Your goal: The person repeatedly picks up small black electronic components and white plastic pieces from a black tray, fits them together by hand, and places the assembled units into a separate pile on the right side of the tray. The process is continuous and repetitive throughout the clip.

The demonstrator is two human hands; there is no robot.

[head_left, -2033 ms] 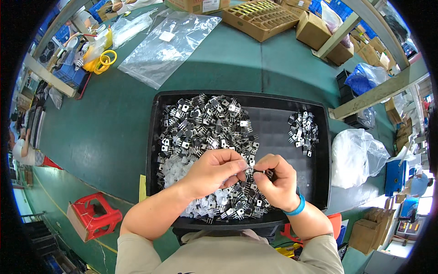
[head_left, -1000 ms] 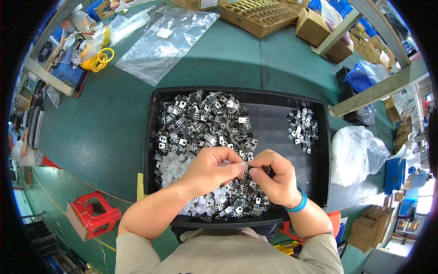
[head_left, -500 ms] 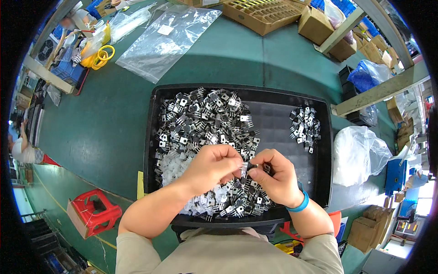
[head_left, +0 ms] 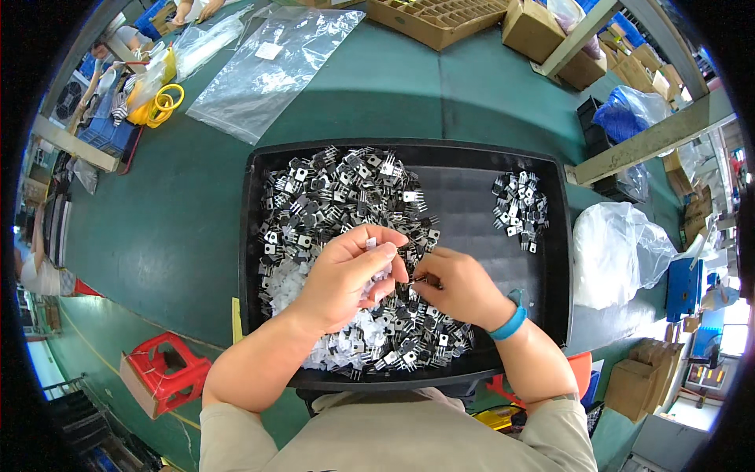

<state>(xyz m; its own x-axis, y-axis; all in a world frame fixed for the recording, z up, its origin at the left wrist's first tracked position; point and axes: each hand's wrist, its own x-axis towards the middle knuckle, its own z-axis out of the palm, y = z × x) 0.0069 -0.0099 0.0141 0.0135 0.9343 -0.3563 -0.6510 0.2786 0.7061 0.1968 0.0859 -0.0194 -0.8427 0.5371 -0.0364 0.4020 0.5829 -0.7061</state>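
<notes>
A black tray [head_left: 503, 149] holds a big heap of three-legged transistors [head_left: 354, 181] with black bodies and silver tabs. Small white plastic pieces [head_left: 287, 287] lie in a pile at its near left. My left hand [head_left: 346, 275] is over this pile, fingers curled, with a small white piece between thumb and forefinger. Just to its right, my right hand [head_left: 464, 291] wears a blue wristband and has its fingers pinched low over the heap; what they hold is hidden. A smaller group of transistors [head_left: 521, 208] lies apart at the tray's far right.
A clear plastic bag [head_left: 275, 67] lies flat on the green table [head_left: 157, 228] beyond the tray. A partitioned cardboard box [head_left: 436, 23] stands at the back. Right of the tray is a bulky clear bag [head_left: 605, 256]; a red stool [head_left: 165, 374] stands at lower left.
My hands were together over a transistor; now they are apart. The left has turned and shows a white piece in its fingers; the right has dropped toward the heap. The view has shifted slightly.
</notes>
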